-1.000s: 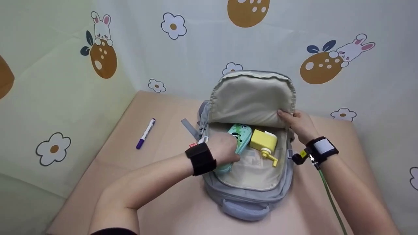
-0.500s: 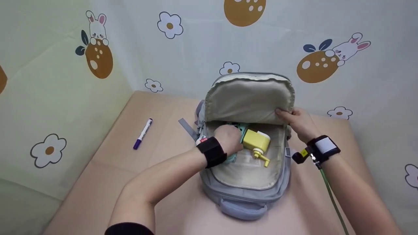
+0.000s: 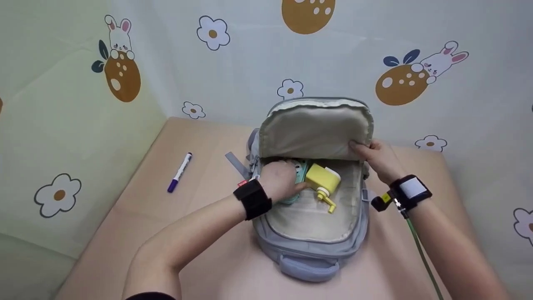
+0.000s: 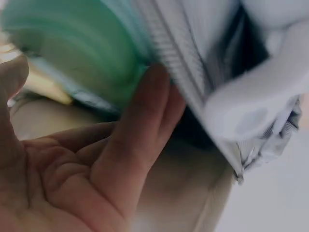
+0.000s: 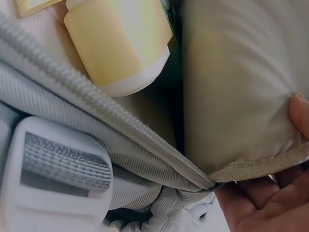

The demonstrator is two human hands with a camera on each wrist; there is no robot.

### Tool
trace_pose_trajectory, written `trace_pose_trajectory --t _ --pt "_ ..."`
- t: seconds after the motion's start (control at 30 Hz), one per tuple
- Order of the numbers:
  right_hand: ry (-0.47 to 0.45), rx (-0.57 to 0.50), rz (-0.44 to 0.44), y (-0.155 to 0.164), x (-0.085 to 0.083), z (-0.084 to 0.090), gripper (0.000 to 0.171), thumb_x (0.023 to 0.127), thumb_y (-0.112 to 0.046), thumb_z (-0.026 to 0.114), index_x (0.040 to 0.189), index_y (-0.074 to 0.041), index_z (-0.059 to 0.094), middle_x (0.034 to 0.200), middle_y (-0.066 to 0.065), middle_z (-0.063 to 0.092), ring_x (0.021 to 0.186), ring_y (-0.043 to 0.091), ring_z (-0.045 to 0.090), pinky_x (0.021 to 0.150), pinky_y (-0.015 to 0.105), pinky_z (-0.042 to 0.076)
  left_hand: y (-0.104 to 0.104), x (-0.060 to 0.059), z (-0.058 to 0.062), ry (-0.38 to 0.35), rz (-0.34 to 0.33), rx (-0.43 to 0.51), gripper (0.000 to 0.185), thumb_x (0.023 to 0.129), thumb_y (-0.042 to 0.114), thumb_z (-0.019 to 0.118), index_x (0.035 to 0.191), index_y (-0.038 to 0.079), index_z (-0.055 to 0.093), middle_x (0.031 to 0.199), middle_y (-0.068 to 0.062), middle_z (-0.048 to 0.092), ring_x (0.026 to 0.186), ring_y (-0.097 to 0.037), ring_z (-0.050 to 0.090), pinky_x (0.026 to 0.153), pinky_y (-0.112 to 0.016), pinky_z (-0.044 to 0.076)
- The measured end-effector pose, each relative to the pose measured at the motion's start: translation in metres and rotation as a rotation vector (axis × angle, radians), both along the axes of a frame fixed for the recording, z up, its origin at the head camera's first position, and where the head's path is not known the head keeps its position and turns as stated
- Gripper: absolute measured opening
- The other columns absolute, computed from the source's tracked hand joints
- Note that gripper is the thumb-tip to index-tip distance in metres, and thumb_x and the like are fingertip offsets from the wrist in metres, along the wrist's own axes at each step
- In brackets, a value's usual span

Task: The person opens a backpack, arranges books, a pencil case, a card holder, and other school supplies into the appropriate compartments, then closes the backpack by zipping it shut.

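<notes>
A grey backpack (image 3: 310,246) lies open on the table (image 3: 175,233). The left hand (image 3: 280,181) is inside it, fingers (image 4: 140,130) fairly straight against a mint-green case (image 3: 296,177), thumb on the other side, pressing rather than clenching. The case sits deep in the bag's left side, just beside a yellow sharpener (image 3: 321,180). The right hand (image 3: 377,157) pinches the edge of the flap (image 3: 314,131) and holds it up. A purple marker (image 3: 179,172) lies well apart on the left
</notes>
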State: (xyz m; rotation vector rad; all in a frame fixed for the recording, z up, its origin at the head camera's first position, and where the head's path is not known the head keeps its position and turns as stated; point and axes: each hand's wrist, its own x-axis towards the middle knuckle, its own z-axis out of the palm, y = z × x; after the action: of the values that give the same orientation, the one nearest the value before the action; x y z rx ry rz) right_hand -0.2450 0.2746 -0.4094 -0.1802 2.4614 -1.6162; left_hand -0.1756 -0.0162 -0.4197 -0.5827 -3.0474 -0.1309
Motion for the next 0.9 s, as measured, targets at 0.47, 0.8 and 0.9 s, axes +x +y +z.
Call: trace_pose_trajectory --t 0.47,0.8,0.9 --pt "0.170 0.176 0.050 0.000 0.029 0.002 0.051 0.101 -0.048 0.060 0.137 -0.011 0.064 0.129 0.011 0.068 0.120 0.024 0.061 0.101 0.046 0.047 -0.102 -0.003 0.039 0.101 -0.024 0.258 0.034 0.100 0.028 0.067 0.128 0.009 0.067 0.108 -0.010 0.074 0.095 -0.028 0.071 0.074 -0.047 0.058" --pt "0.551 0.403 0.077 0.011 0.061 -0.004 0.041 0.096 0.006 0.064 0.132 -0.013 0.069 0.132 0.015 0.067 0.125 0.038 0.059 0.100 0.058 0.047 -0.112 0.002 0.009 0.236 -0.411 0.363 0.032 0.100 0.007 0.063 0.130 0.011 0.071 0.118 -0.007 0.074 0.099 -0.025 0.073 0.080 -0.042 0.058" --pt "0.734 0.476 0.058 0.013 0.076 -0.006 0.052 0.084 0.017 0.070 0.127 -0.012 0.072 0.129 0.012 0.069 0.125 0.036 0.060 0.102 0.046 0.048 -0.114 0.005 0.003 0.223 -0.464 0.348 0.033 0.100 0.007 0.062 0.132 0.011 0.070 0.124 -0.006 0.072 0.108 -0.023 0.071 0.087 -0.041 0.057"
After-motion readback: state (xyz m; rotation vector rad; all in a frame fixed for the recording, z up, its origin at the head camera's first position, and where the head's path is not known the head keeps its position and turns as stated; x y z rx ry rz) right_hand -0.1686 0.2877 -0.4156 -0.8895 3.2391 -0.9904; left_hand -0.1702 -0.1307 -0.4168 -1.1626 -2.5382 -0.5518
